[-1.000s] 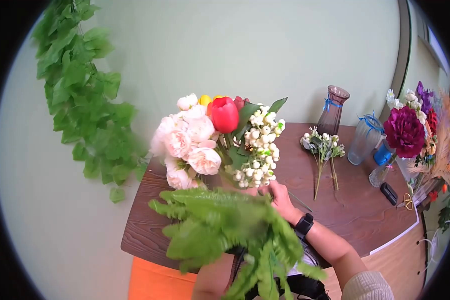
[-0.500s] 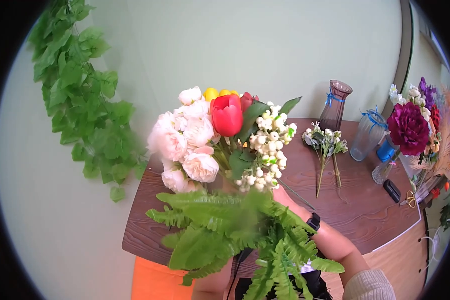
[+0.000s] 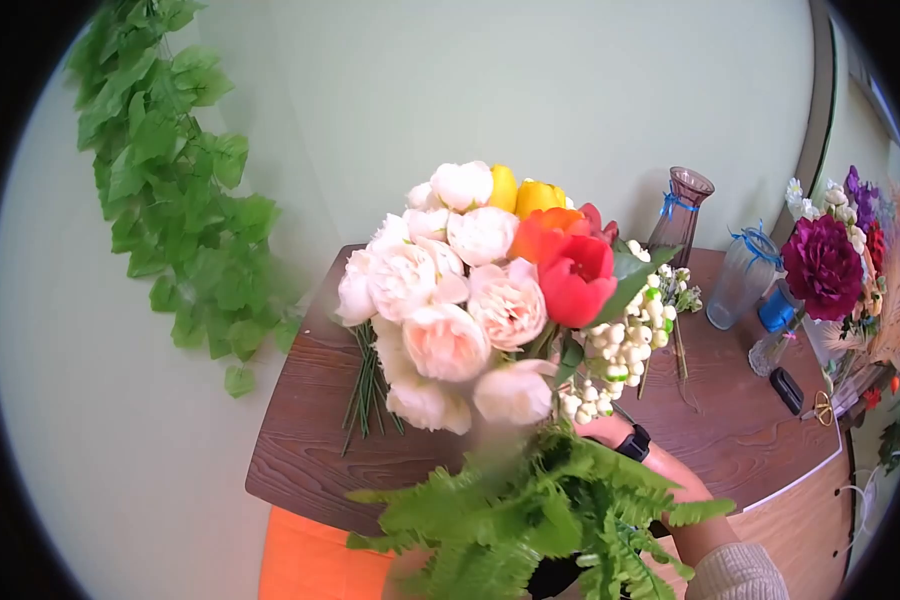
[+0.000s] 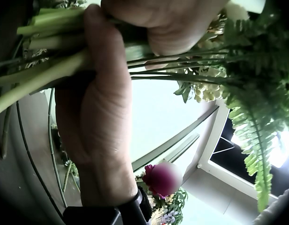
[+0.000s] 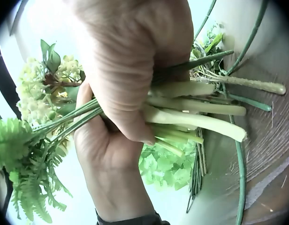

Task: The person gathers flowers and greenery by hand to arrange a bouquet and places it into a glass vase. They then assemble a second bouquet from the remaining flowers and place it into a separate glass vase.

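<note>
Inside the right hand [image 5: 135, 61], seemingly, lie flower stems [image 5: 201, 106].

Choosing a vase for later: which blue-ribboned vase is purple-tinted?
The back vase, left of the other in the head view; the front vase is pale bluish glass.

Stems [image 5: 196, 119] near in both wrist views

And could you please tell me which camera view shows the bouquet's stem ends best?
The right wrist view: there the stem ends spread out large, mostly in plain sight. The left wrist view shows them toward its left edge, where one thick stem runs to the border. The head view shows none, with flowers and fern in front.
</note>
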A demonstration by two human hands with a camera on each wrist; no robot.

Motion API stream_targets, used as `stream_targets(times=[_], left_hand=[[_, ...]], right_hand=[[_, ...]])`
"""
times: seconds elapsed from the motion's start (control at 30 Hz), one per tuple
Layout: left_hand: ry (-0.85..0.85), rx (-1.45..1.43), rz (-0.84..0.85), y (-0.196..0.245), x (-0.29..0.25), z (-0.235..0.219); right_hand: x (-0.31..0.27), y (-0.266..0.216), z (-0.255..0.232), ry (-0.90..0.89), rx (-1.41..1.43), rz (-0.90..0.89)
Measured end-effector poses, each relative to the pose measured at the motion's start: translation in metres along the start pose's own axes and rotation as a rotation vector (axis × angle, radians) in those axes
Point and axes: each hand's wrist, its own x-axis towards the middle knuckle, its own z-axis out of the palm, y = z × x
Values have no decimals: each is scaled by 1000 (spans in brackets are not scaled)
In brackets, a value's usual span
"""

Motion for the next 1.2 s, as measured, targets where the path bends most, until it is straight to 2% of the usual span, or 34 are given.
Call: stream_targets(times=[1.2], left_hand=[[93, -272, 86, 5, 10, -32]], right_hand=[[10, 1, -5, 10, -11, -140]])
